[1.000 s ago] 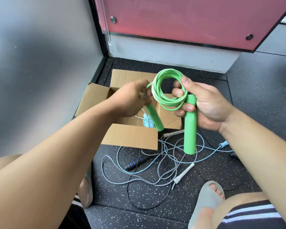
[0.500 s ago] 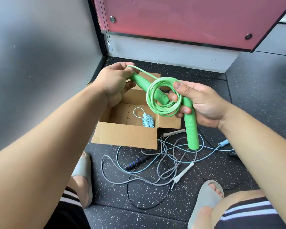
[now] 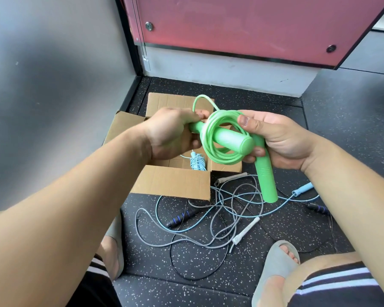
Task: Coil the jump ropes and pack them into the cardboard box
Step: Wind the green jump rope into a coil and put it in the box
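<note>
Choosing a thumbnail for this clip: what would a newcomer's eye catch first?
The bright green plastic jump rope, coiled mid-frame, stands out first: the left hand grips one handle poked through the coil, the right hand holds the coil and other handle. Below it sits an open brown cardboard box holding a light blue bundled rope, with a tangle of loose ropes on the dark speckled floor beside it.
</note>
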